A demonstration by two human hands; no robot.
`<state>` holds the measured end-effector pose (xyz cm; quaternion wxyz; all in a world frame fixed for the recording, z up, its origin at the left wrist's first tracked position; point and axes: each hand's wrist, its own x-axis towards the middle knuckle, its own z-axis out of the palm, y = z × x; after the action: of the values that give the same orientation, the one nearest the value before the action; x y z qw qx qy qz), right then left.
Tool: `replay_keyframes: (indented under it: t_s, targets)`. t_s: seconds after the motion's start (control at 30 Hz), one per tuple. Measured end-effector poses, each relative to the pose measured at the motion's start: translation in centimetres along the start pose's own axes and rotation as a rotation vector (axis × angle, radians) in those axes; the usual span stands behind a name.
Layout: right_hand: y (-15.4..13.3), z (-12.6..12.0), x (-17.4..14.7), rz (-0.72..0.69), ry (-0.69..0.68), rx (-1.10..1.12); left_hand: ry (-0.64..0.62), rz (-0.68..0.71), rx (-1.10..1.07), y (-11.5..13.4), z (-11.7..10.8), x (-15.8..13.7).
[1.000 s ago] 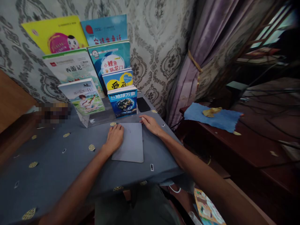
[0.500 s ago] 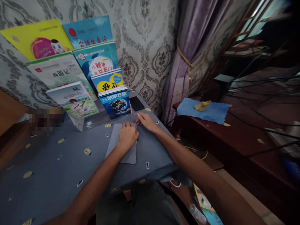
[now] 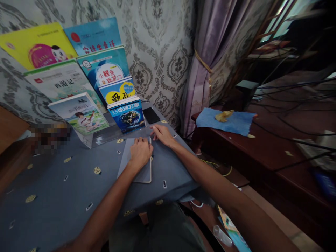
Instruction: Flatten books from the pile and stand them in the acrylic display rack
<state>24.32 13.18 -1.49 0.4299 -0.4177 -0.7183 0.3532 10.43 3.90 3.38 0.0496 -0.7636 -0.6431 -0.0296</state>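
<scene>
A thin grey notebook (image 3: 143, 175) lies on the patterned tablecloth in front of me, with a pale edge showing along its right side. My left hand (image 3: 141, 152) rests on its upper part, palm down, fingers loosely bent and a little apart. Just right of the notebook's upper right corner, my right hand (image 3: 162, 134) lies on its side on the cloth. Its fingers are partly curled with a gap between thumb and fingers, and nothing shows in it. Whether the right fingertips touch the notebook I cannot tell.
A clear stand (image 3: 98, 139) bears several children's books behind the notebook, including a blue Earth-cover book (image 3: 128, 117). Next to it lies a black phone (image 3: 151, 115). At right, a dark red table (image 3: 265, 150) holds a blue cloth (image 3: 236, 126) and cables.
The view has shifted slightly, so things sit a little further left. A pale edge now shows more plainly on the notebook's right side. Both hands keep nearly the same pose.
</scene>
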Motion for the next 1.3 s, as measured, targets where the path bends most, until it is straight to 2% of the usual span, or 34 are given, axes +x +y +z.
replay_keyframes:
  t_s: [0.2, 0.4, 0.5, 0.6, 0.67, 0.73, 0.83, 0.93, 1.03, 1.17, 1.3]
  targets:
    - [-0.8, 0.0, -0.4, 0.013, -0.045, -0.032, 0.014, 0.012, 0.008, 0.3, 0.2, -0.4]
    - [-1.2, 0.1, -0.6, 0.017, -0.123, -0.214, 0.028, 0.021, 0.01, 0.5, 0.5, -0.5]
    - [-1.3, 0.1, -0.7, -0.006, -0.123, -0.286, 0.022, 0.046, -0.005, -0.2, 0.7, -0.5]
    - [-1.4, 0.2, -0.8, -0.038, -0.119, -0.326, -0.03, 0.183, -0.089, -2.3, 0.6, -0.9]
    - [-1.4, 0.3, -0.9, -0.058, -0.126, -0.346, -0.096, 0.366, -0.213, -4.3, 0.4, -1.9]
    - [-1.4, 0.3, -1.0, -0.081, -0.138, -0.357, -0.197, 0.528, -0.304, -6.3, 0.4, -3.4]
    - [-1.2, 0.4, -0.9, -0.134, -0.161, -0.384, -0.273, 0.644, -0.337, -8.2, 0.7, -6.1]
    - [-1.1, 0.5, -0.8, -0.187, -0.182, -0.421, -0.26, 0.652, -0.337, -8.7, 1.5, -7.9]
    - [-1.4, 0.6, -1.0, -0.2, -0.197, -0.411, -0.238, 0.629, -0.34, -8.5, 2.1, -8.5]
    - [-2.2, 1.1, -2.3, -0.178, -0.232, -0.276, -0.201, 0.624, -0.333, -8.2, 2.4, -8.5]
    - [-3.1, 1.3, -4.8, -0.12, -0.282, -0.13, -0.147, 0.631, -0.303, -8.1, 2.8, -8.8]
